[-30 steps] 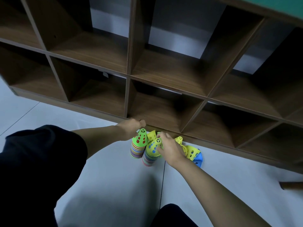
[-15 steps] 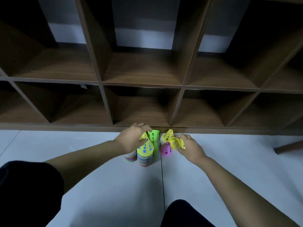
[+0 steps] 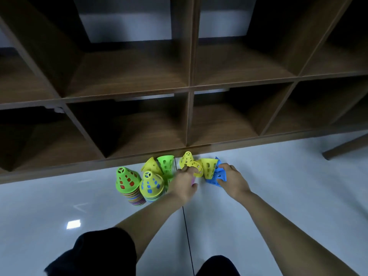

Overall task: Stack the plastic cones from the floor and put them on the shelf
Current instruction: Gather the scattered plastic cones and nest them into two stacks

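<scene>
Blue cone [image 3: 220, 173] sits gripped in your right hand [image 3: 233, 180]; your left hand [image 3: 183, 184] clutches a pink cone [image 3: 192, 180].

Shelf [image 3: 189, 116]: 12 o'clock, on the floor [image 3: 278, 196].
Left cone stack [image 3: 128, 182]: before the shelf, 9 o'clock of my left hand [image 3: 184, 185].
Right cone stack [image 3: 151, 185]: touching the left stack, at its 3 o'clock.
Tipped cone pair [image 3: 152, 166]: behind the right stack.
Half-hidden cone [image 3: 192, 179]: in my left hand.
Rightmost cone [image 3: 219, 176]: in my right hand [image 3: 233, 180], 3 o'clock of my left.

A green cone [image 3: 127, 179], yellow cone [image 3: 151, 183], blue cone [image 3: 219, 174], brown shelf [image 3: 127, 74].
</scene>
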